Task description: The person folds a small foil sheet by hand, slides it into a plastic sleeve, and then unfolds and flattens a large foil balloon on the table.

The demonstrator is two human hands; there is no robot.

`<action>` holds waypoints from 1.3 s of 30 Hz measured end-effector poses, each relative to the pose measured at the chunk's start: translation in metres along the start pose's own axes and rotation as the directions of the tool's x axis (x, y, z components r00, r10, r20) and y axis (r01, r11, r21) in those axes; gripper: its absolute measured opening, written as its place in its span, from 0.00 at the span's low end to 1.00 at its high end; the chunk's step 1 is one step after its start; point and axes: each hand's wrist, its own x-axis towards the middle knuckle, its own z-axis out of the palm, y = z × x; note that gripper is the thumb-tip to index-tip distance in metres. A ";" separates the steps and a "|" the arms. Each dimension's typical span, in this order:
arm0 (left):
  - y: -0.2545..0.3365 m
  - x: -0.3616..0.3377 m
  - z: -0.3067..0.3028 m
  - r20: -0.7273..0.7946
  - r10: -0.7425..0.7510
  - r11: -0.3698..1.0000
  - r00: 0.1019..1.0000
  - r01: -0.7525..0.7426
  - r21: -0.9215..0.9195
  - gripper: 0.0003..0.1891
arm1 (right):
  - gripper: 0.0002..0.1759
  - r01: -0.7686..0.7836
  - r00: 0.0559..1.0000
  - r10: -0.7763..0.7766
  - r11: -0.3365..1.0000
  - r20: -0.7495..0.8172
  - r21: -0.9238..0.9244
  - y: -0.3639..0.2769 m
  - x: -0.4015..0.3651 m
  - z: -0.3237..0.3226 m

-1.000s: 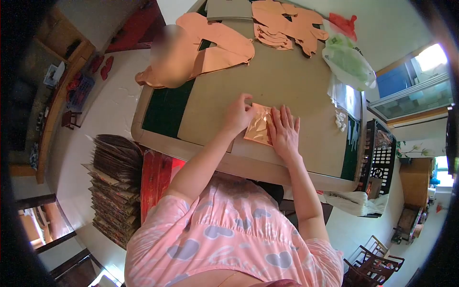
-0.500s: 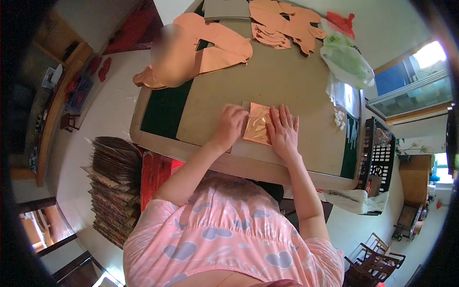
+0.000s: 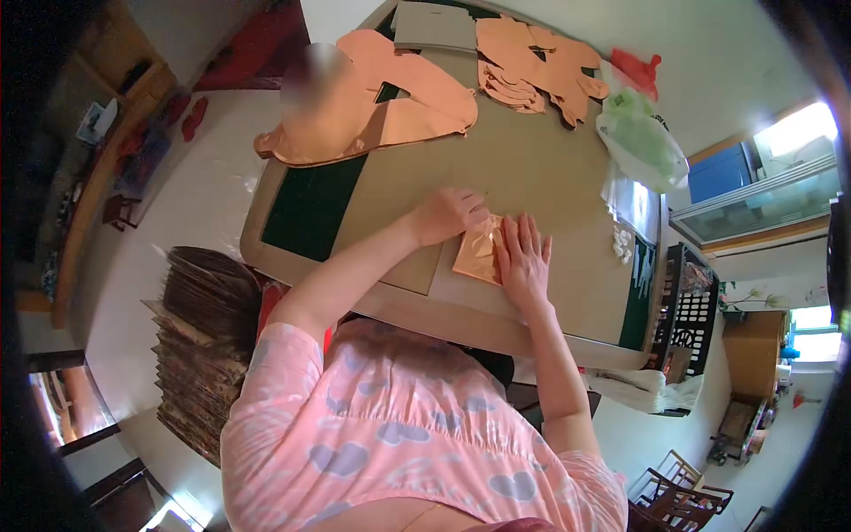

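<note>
A folded, shiny rose-gold foil balloon, now a small flat packet, lies on a grey cardboard piece near the table's front edge. My right hand rests flat along the packet's right side, fingers stretched out. At its upper left edge is my left hand, with fingers curled and pressed together. Whatever they may pinch is hidden. Farther back, a large flat rose-gold foil balloon is spread out, partly blurred at its left. More flat foil balloons are piled at the back right.
A stack of grey cardboard sheets sits at the back of the table. Along the right side are a green-white plastic bag, small white pieces and a black crate. Stacked brown sheets stand at the left.
My left hand has moved up and right, from the packet's left side to its upper edge. My right hand stays flat on the packet. The view has shifted slightly.
</note>
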 end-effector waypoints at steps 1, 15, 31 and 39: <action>0.000 -0.001 0.000 -0.013 0.001 1.000 1.000 -0.002 -0.002 0.06 | 0.29 0.004 1.000 -0.004 1.000 -0.007 0.005 0.000 0.000 0.000; 0.016 -0.025 -0.010 -0.101 0.092 0.994 0.991 -0.097 -0.051 0.05 | 0.28 -0.007 1.000 0.007 1.000 0.010 0.002 -0.001 -0.002 -0.003; 0.026 -0.029 -0.018 -0.033 0.077 0.987 0.996 -0.081 -0.136 0.05 | 0.28 -0.025 0.999 0.025 1.000 0.026 0.013 -0.001 -0.002 -0.001; 0.030 -0.036 -0.015 0.057 0.040 0.990 0.998 -0.032 -0.138 0.07 | 0.28 -0.007 1.000 0.007 1.000 -0.023 0.017 0.001 -0.003 0.000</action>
